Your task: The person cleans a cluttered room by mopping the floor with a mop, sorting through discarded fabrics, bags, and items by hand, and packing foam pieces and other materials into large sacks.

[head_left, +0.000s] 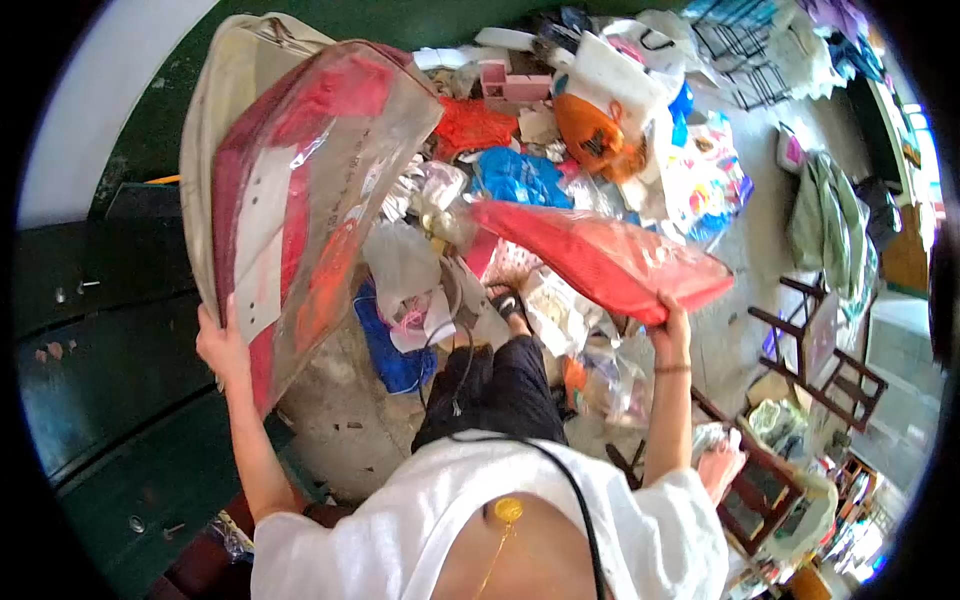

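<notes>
From where I stand, the two hands are nearest, reaching out past the white shirt. The left hand [222,345], at the left of the frame, is closed on the lower edge of a big soft case [350,200] of clear, glossy plastic. Pink-red fabric shows through it, with a white strip dotted with dark spots and an orange-red patch lower down. The case stands nearly on end, its long axis rising from the lower left and leaning a little right at the top; a cream-coloured cover [205,150] lies along its left side.

The right hand [672,325], right of centre, grips the lower edge of a flat red case [600,255] near its wide end. Its skin is shiny and creased, its long axis slopes down to the right, and the narrow end points left.

Beyond the hands, a heap spreads over the floor [335,440]: a limp translucent bag [400,265], a dark blue bag [392,345], crumpled bright blue plastic [520,177] and red netting-like material [475,127]. Farther up sit a pink box [515,87] with open compartments and a white bag [615,80] with an orange one [598,135] against it. Off to the right, a dark wooden chair [815,350] lies tilted.
</notes>
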`<state>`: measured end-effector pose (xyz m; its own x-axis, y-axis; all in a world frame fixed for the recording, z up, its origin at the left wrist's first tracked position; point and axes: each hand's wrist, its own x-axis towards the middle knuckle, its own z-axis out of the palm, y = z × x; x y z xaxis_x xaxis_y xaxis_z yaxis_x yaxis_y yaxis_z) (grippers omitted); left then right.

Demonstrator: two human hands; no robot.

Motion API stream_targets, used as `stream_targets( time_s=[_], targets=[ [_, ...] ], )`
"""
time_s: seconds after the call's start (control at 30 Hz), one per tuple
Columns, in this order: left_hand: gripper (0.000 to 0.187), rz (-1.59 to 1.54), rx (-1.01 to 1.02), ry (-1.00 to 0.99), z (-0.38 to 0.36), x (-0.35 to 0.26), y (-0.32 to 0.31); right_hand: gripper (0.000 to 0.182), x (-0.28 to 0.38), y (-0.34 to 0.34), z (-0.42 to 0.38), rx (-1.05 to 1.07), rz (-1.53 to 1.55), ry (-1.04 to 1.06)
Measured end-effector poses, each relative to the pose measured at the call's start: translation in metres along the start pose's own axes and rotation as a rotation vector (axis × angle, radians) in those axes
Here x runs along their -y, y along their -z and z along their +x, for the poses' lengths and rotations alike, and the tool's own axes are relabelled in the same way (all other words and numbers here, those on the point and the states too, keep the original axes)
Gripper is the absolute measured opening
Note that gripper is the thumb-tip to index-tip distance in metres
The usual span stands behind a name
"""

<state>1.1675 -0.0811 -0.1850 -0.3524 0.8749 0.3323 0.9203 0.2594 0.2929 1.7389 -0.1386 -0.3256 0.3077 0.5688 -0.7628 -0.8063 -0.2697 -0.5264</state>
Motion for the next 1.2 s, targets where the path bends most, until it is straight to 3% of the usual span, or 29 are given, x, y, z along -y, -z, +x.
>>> stream_targets(
  time_s=[0.1,0.2,0.4,0.47,0.57,0.77,0.83,0.9,0.97,1.0,1.1,1.2],
  targets=[
    [0.036,0.086,0.022,-0.074,-0.018,0.013,-0.001,0.012,-0.026,-0.003,-0.025,-0.119,-0.216,0.096],
    [0.032,0.206,0.002,-0.178,-0.039,0.028,-0.004,0.012,-0.043,-0.006,-0.055,-0.045,-0.351,0.309],
    [0.027,0.04,0.106,-0.371,-0.073,0.01,-0.011,0.013,-0.031,0.008,-0.126,-0.02,-0.493,0.345],
    [0.028,-0.033,0.055,-0.442,-0.082,-0.006,-0.022,0.014,-0.027,0.012,-0.149,-0.028,-0.487,0.351],
    [0.028,-0.116,0.119,-0.458,-0.091,-0.031,-0.051,0.013,-0.025,0.023,-0.164,0.032,-0.429,0.318],
    [0.025,-0.307,0.216,-0.526,-0.131,-0.095,-0.091,0.013,-0.055,0.032,-0.185,0.103,-0.282,0.042],
    [0.025,-0.423,0.241,-0.594,-0.154,-0.109,-0.103,0.012,-0.074,0.03,-0.182,0.187,-0.102,-0.008],
    [0.021,-0.533,0.392,-0.621,-0.178,-0.116,-0.112,0.013,-0.086,0.035,-0.158,0.228,-0.028,-0.136],
    [0.02,-0.563,0.531,-0.714,-0.205,-0.112,-0.13,0.014,-0.096,0.025,-0.145,0.133,0.001,-0.167],
    [0.022,-0.646,0.476,-0.804,-0.222,-0.105,-0.152,0.014,-0.109,0.038,-0.117,0.128,0.039,-0.203],
    [0.025,-0.543,0.68,-0.967,-0.245,-0.098,-0.185,0.018,-0.155,0.085,-0.043,0.225,0.178,-0.252],
    [0.028,-0.502,0.8,-1.006,-0.265,-0.094,-0.231,0.015,-0.179,0.116,-0.016,0.041,0.196,-0.331]
  ],
)
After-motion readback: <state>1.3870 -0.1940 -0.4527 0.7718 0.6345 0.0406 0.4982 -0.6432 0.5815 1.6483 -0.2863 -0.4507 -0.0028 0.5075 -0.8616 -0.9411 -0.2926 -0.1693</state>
